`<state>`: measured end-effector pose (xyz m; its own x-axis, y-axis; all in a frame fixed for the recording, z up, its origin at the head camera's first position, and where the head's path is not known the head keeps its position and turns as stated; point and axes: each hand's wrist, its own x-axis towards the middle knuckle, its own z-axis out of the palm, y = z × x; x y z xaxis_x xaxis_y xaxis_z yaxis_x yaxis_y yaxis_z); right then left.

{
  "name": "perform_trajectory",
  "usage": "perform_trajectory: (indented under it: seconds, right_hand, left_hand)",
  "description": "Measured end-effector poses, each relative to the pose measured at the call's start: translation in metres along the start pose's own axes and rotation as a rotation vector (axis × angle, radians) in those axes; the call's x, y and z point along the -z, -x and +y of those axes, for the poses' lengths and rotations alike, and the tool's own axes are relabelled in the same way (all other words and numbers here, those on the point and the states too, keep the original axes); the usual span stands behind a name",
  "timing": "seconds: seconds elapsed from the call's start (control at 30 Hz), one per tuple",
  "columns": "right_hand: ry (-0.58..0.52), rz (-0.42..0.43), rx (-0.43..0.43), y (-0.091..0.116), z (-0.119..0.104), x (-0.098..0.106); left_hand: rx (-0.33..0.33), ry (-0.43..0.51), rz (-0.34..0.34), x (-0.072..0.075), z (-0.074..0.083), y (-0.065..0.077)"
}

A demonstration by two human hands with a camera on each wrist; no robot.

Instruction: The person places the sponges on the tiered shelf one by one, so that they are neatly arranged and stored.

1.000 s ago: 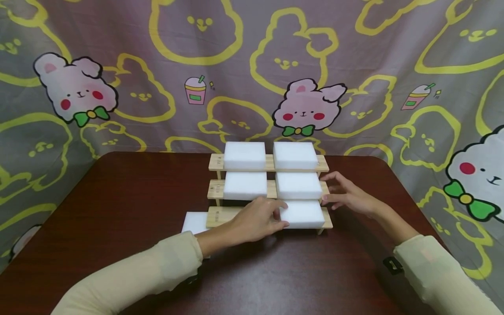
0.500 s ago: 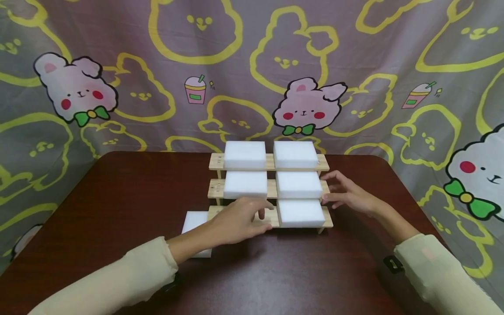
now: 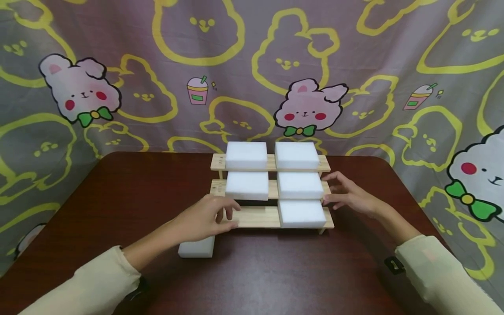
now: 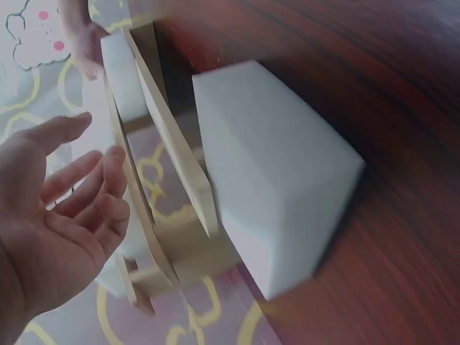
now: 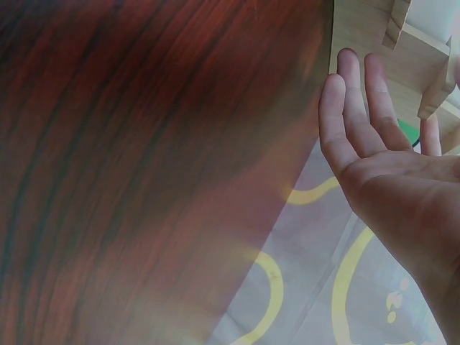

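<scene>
A three-tier wooden rack stands on the table, bearing white foam blocks. Two blocks each lie on the top and middle tiers; a single foam block lies at the right of the lowest tier. My left hand, holding nothing, hovers over that tier's left end with fingers loosely bent. Partly hidden below this wrist, another white foam block rests on the table; the left wrist view shows this loose block beside the rack. My right hand has its fingertips at the rack's right side, fingers fairly straight.
The dark red-brown table reaches back to a patterned curtain printed with rabbits and yellow outlines. A small black buckle-like piece hangs by the right sleeve.
My left hand has let go of the block at the lowest tier's right and moved left along that tier to its left end. The right hand stays at the rack's right side.
</scene>
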<state>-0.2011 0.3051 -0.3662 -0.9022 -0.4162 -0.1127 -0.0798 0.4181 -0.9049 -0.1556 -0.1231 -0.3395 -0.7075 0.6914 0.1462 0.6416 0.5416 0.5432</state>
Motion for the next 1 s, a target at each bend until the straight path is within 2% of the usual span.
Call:
perform_trajectory:
  seconds: [0.2, 0.5, 0.63, 0.77, 1.0]
  right_hand:
    - [0.001, -0.006, 0.001, 0.001, 0.0, 0.0]
    - [-0.002, -0.009, -0.001, 0.0, 0.0, 0.001]
    - [-0.006, -0.007, 0.004, 0.0, 0.001, 0.001]
    - [-0.003, -0.005, 0.007, 0.0, 0.001, 0.001]
    - [-0.006, -0.006, 0.006, 0.0, 0.002, 0.001]
  left_hand:
    - [0.014, -0.01, -0.012, 0.011, -0.017, 0.016]
    - [0.109, -0.065, -0.005, 0.024, -0.04, 0.035]
    - [0.153, -0.09, 0.001, 0.024, -0.05, 0.039]
    - [0.148, -0.097, 0.019, 0.021, -0.061, 0.042]
    - [0.181, -0.08, 0.012, 0.016, -0.074, 0.045]
